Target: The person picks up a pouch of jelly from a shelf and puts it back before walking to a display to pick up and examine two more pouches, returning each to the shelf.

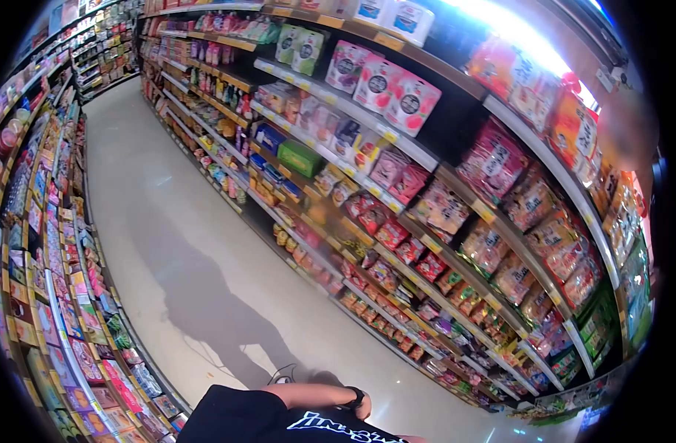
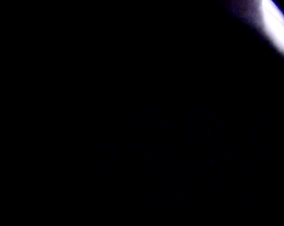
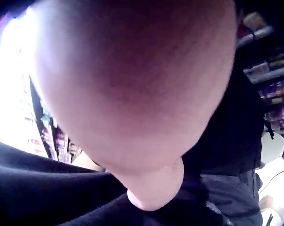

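At the bottom of the head view, my left forearm crosses in front of a black T-shirt point(image 1: 238, 417) with white lettering. My left hand point(image 1: 363, 406) shows only in part just past a black wristband point(image 1: 350, 399), close to the shirt; its fingers are hidden. The left wrist view is almost wholly dark, with a bright patch in its upper right corner. In the right wrist view my right hand point(image 3: 137, 103) fills the middle, very close to the camera, with a rounded digit point(image 3: 156, 188) below it over dark cloth point(image 3: 48, 188). Whether it holds anything I cannot tell.
A tall shelf point(image 1: 419, 151) of bagged snacks runs along the right side of a store aisle. Another stocked shelf point(image 1: 57, 332) lines the left. Pale floor point(image 1: 124, 162) with a shadow lies between. Another person point(image 1: 627, 133) stands at the far right.
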{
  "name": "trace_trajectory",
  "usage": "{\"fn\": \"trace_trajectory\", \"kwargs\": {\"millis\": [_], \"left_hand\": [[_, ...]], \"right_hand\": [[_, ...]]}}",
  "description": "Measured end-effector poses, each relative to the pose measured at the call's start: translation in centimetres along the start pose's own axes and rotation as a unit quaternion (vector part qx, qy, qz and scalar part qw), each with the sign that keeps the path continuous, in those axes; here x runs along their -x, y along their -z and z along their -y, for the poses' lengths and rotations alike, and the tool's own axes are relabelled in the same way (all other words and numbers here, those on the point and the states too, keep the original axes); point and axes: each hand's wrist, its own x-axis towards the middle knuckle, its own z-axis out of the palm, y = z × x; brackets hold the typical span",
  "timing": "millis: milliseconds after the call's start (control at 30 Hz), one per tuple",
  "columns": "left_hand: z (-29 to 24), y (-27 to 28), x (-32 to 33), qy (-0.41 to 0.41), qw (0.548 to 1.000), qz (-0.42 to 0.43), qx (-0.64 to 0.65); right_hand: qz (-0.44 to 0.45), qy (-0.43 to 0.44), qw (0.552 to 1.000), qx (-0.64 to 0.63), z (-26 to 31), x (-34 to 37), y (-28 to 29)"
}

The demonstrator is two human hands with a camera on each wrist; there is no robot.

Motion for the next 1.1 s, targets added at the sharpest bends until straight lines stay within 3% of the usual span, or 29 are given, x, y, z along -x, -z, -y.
{"fn": "trace_trajectory", "kwargs": {"millis": [67,167,233,367,533,700,733,833,933,1033,1100], "left_hand": [[2.8,0.6,4.7,-0.116,0.992,-0.059,-0.011],[1.9,0.9,10.7,0.094,0.966,-0.239,0.009],[2.5,1.8,14.3,0.108,0.959,-0.260,0.015],[3.1,5.0,23.9,0.152,0.902,-0.403,-0.027],[5.3,10.2,35.4,0.176,0.890,-0.419,-0.034],[11.0,12.2,41.1,0.175,0.889,-0.423,-0.032],[10.8,12.7,42.8,0.195,0.890,-0.412,-0.021],[12.4,13.6,45.8,0.220,0.888,-0.404,0.004],[15.8,13.5,47.2,0.212,0.871,-0.442,0.019],[18.6,13.5,50.8,0.164,0.884,-0.430,0.078],[20.1,13.4,53.7,0.159,0.875,-0.445,0.101]], "right_hand": [[0.020,0.009,0.999,0.026,1.7,-1.7,1.7],[0.050,0.026,0.996,0.065,4.3,-4.9,5.1],[0.073,0.041,0.992,0.090,6.3,-7.6,7.4],[0.120,0.074,0.980,0.139,10.1,-13.4,11.9],[0.199,0.105,0.959,0.173,15.9,-21.6,16.8],[0.286,0.082,0.934,0.199,20.9,-30.9,20.5],[0.291,0.181,0.921,0.184,21.7,-32.1,21.0],[0.328,0.149,0.909,0.210,27.0,-32.7,22.6],[0.414,0.233,0.851,0.223,30.1,-36.1,24.8],[0.490,0.311,0.781,0.229,33.0,-41.0,27.5],[0.493,0.352,0.763,0.227,32.4,-45.7,28.4]]}}
